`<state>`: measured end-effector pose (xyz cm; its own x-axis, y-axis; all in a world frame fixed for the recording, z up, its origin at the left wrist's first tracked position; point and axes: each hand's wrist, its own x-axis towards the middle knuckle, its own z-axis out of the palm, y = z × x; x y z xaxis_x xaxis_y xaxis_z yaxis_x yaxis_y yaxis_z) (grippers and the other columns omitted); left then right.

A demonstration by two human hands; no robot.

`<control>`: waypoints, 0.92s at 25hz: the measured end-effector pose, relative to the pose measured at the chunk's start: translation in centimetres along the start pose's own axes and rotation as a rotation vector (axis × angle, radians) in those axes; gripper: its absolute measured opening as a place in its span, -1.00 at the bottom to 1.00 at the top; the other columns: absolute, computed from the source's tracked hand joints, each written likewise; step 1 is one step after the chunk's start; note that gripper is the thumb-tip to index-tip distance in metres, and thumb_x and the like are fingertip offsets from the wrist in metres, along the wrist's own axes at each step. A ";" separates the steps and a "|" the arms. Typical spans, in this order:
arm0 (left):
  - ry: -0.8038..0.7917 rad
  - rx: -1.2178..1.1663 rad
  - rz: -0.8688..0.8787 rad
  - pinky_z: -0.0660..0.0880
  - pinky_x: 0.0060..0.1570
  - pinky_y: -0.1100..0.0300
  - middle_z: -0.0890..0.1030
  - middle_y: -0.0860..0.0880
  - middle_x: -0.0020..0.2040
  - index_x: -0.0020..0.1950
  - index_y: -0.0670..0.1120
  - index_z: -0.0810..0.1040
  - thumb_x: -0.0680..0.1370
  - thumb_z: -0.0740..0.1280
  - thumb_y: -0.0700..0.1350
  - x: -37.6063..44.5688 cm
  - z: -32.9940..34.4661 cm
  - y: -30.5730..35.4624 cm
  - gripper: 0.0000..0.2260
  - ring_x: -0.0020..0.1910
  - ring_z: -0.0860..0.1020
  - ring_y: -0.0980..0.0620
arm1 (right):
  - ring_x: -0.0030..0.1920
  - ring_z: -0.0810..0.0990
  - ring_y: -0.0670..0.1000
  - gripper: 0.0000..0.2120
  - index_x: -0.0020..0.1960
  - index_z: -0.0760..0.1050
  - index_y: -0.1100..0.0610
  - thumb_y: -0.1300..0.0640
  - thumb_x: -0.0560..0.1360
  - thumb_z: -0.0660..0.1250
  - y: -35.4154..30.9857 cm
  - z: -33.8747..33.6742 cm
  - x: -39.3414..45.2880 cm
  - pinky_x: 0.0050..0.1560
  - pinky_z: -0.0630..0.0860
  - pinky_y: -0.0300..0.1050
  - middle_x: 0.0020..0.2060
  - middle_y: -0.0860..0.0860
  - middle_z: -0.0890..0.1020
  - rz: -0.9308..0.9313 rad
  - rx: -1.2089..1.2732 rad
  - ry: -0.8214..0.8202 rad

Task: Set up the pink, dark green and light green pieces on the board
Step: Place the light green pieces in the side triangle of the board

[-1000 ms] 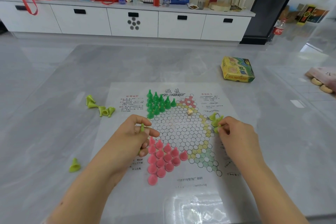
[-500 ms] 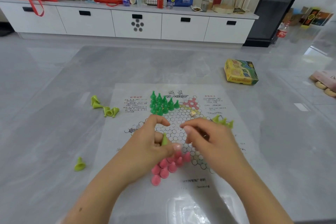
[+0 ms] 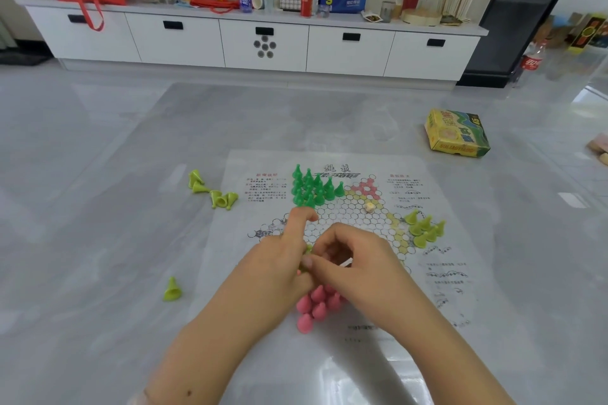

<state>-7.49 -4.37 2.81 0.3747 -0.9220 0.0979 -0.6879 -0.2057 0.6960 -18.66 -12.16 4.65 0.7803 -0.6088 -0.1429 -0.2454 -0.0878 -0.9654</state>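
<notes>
The paper board (image 3: 348, 220) lies flat on the grey table. Dark green pieces (image 3: 312, 189) stand in its far-left point. Pink pieces (image 3: 316, 306) fill the near point, partly hidden under my hands. Several light green pieces (image 3: 426, 228) stand at the right point. My left hand (image 3: 279, 263) and my right hand (image 3: 362, 268) meet above the board's near middle. Both pinch one light green piece (image 3: 308, 249), which is mostly hidden between the fingers.
Loose light green pieces (image 3: 214, 196) lie on the table left of the board, and a single one (image 3: 172, 289) lies nearer me. A small die (image 3: 369, 207) sits on the board. The game box (image 3: 457, 135) is at the far right.
My right hand left the light green group at the right and came across to my left hand. Its fingers now close on the piece my left hand holds.
</notes>
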 end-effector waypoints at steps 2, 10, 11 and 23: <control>0.020 0.041 0.013 0.39 -0.26 0.19 0.48 0.04 -0.38 0.28 0.05 0.16 0.44 0.27 -0.20 0.0 0.1 -0.5 -0.52 -0.36 0.44 0.05 | -0.58 0.55 0.01 -0.87 -0.26 0.45 0.19 0.23 0.45 0.35 -0.1 0.5 0.1 -0.56 0.41 -0.21 -0.56 0.03 0.53 0.019 -0.035 0.018; 0.090 0.100 -0.029 0.31 -0.29 0.41 0.50 0.14 -0.13 0.04 0.18 0.24 0.47 0.28 0.10 -1.4 -3.2 -1.8 -0.75 -0.34 0.41 0.29 | -0.46 0.57 -0.12 -0.89 -0.24 0.49 0.10 0.24 0.44 0.34 -0.7 0.3 0.8 -0.49 0.47 -0.30 -0.41 -0.04 0.61 -0.006 -0.059 0.149; 0.180 0.136 -0.074 0.30 -0.28 0.39 0.51 0.12 -0.13 -0.01 0.13 0.32 0.49 0.25 0.08 -1.6 -4.1 -2.5 -0.85 -0.33 0.40 0.24 | -0.38 0.58 -0.16 -0.91 -0.23 0.51 0.09 0.23 0.44 0.35 -0.7 -0.4 1.0 -0.40 0.50 -0.34 -0.35 -0.06 0.63 -0.025 -0.026 0.216; -0.026 0.356 -0.687 0.38 -0.25 0.17 0.49 -0.01 -0.20 -0.25 -0.03 0.34 0.46 0.32 -0.02 -4.2 -7.0 -8.2 -0.80 -0.19 0.50 -0.05 | -0.17 0.68 -0.07 -0.91 -0.14 0.50 0.10 0.22 0.51 0.27 -0.4 -3.6 1.7 -0.19 0.59 -0.30 -0.24 0.02 0.70 -0.116 0.355 0.574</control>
<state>0.88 3.51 1.68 0.7781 -0.5556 -0.2931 -0.4661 -0.8234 0.3235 -19.29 -16.05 5.62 0.3373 -0.9413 0.0095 0.1016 0.0264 -0.9945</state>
